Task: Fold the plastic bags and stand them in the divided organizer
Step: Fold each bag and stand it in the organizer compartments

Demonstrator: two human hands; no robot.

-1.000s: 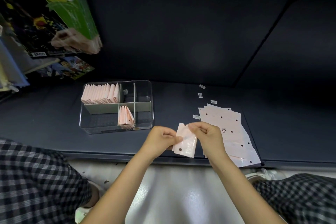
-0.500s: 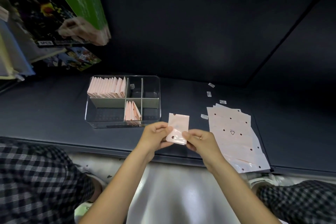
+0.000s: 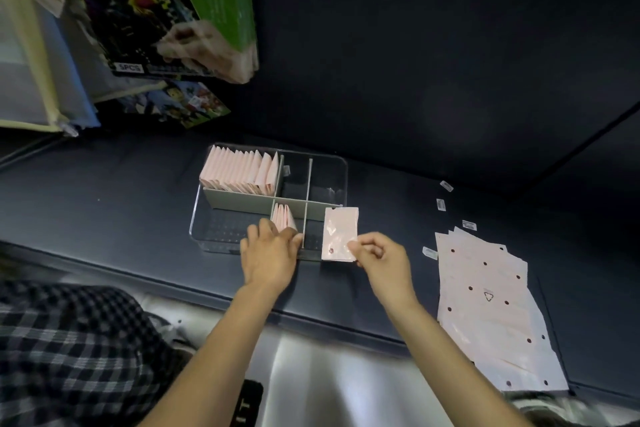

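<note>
A clear divided organizer (image 3: 339, 166) sits on the dark shelf. Its back-left compartment holds a full row of folded pink bags (image 3: 239, 170) standing upright. A few more folded bags (image 3: 283, 217) stand in the front middle compartment. My left hand (image 3: 268, 255) reaches over the front wall, and its straight fingers touch those few bags. My right hand (image 3: 381, 260) pinches the lower corner of a folded pink bag (image 3: 339, 232), held upright in front of the organizer's front-right corner. A stack of flat unfolded bags (image 3: 491, 305) lies to the right.
Small white sticker strips (image 3: 440, 204) lie scattered between organizer and stack. Packaged goods, including a green and black box (image 3: 166, 3), hang over the shelf at the upper left. The shelf's front edge (image 3: 329, 319) runs under my forearms, with my checked trousers (image 3: 69, 350) below.
Both hands held the bag a moment ago. My left hand has let go and moved to the bags in the organizer; my right hand has carried the folded bag towards the organizer.
</note>
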